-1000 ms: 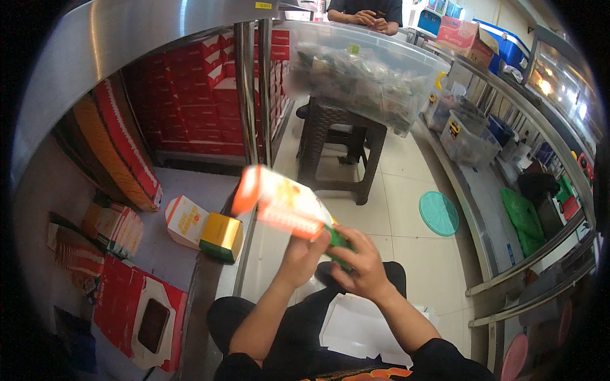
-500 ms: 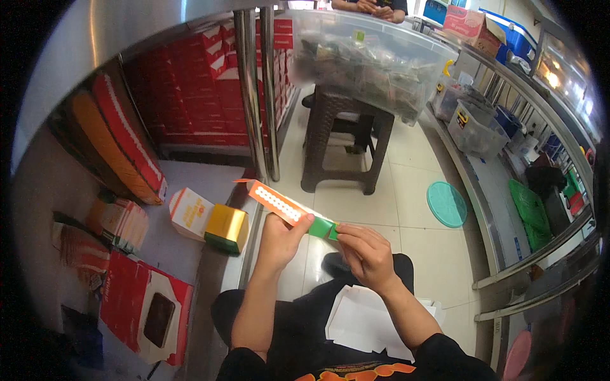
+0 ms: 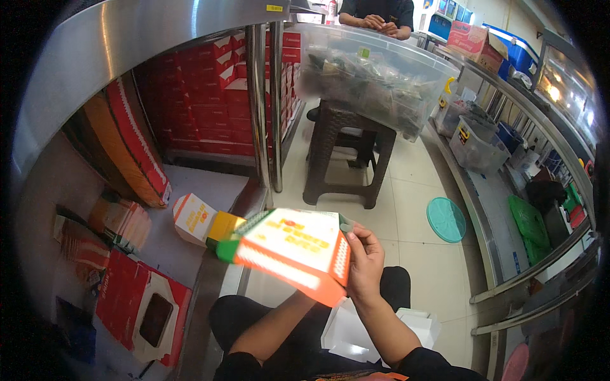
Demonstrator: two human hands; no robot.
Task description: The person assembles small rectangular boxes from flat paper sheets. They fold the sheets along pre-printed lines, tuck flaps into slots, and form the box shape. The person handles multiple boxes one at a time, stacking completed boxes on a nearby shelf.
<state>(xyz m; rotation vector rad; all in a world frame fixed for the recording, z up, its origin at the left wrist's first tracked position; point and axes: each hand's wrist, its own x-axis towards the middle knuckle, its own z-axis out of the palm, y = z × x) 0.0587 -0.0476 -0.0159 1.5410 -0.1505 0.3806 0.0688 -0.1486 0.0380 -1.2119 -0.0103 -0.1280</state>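
Observation:
A folding food carton [image 3: 298,244], white with orange and green sides, is tilted in front of me above my lap. My right hand [image 3: 365,260] is closed on its right edge, thumb on the near side. My left forearm reaches under the carton, which hides my left hand and its fingers. Behind the carton's left corner, on the low shelf, lie a yellow box [image 3: 225,227], partly covered, and a similar white-and-orange carton [image 3: 193,219]. White cardboard pieces [image 3: 346,330] rest on my lap.
A phone [image 3: 155,319] lies on a red box [image 3: 121,298] at the left. Ahead, a clear tub [image 3: 375,79] of packets stands on a dark stool [image 3: 333,152]. Red boxes [image 3: 206,108] are stacked under the steel table. Another person's hands [image 3: 381,25] show beyond. A teal lid [image 3: 446,220] lies on the floor.
The carton, earlier narrow edge-on between both hands, is now turned with its broad printed face up and moved nearer. My left hand has gone out of sight beneath it.

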